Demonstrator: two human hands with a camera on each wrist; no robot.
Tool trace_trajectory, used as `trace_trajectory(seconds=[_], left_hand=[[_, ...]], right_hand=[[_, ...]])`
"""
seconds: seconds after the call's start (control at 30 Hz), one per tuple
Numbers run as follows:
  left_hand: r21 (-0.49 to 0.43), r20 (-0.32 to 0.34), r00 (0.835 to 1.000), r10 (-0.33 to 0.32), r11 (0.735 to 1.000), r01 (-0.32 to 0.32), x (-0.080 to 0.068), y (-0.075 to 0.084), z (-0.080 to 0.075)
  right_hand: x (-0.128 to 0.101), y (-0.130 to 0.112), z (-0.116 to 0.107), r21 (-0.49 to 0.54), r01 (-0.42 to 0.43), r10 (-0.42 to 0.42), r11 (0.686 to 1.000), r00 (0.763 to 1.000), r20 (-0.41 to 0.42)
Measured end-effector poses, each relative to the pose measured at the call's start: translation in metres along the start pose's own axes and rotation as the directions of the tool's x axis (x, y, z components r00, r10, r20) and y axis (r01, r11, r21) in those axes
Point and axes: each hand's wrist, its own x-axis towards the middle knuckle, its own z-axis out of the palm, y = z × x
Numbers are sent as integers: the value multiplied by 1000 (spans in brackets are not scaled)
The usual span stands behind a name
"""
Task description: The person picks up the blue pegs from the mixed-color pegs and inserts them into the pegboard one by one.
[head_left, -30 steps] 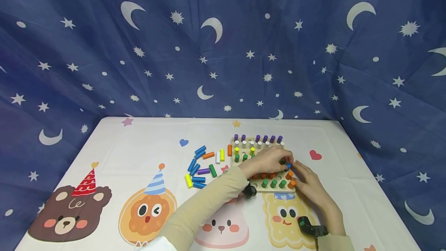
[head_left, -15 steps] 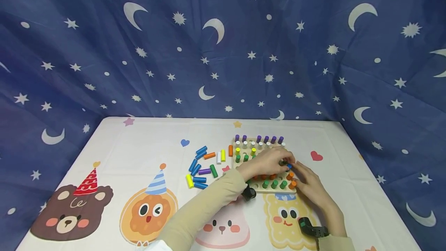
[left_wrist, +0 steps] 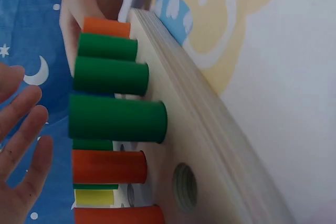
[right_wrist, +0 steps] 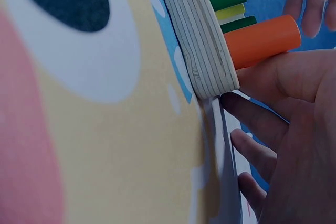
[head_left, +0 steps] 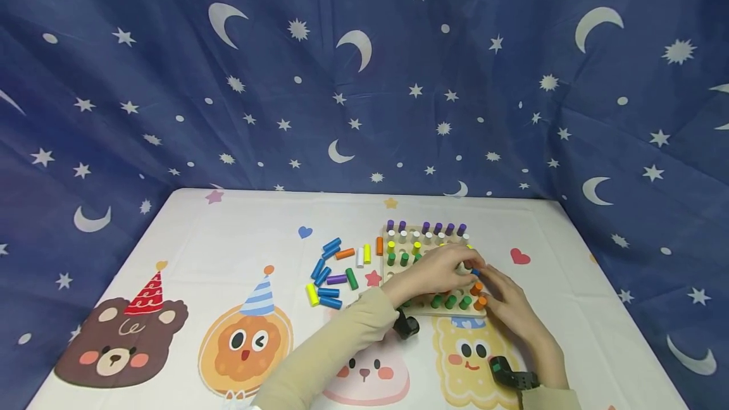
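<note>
Head view showed my left hand (head_left: pixel 435 271) pinching a blue peg (head_left: pixel 474 271) over the pegboard (head_left: pixel 424 310); right hand (head_left: pixel 507 302), fingers relaxed, touched its 3 o'clock edge.

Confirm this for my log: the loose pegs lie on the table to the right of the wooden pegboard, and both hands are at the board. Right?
Not quite. The head view shows the loose pegs lying left of the wooden pegboard, not right. Both the left hand and right hand are at the board.

bright even light; wrist views softly blurred
</note>
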Motion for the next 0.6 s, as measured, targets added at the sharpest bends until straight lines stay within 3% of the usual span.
trace_trajectory(seconds=[0.2,0.43,0.6], left_hand=[[-87,-54,998,-22,996,17,-15,4,-3],[-57,-118,992,-46,998,39,-34,8,-11],[-91,-136,988,-73,994,60,-48,8,-18]], right_hand=[[0,-1,-2,-6,-20,20,1000,1000,11],[0,-2,-2,-22,-34,35,999,999,26],[0,-3,-1,-34,-53,54,998,998,36]])
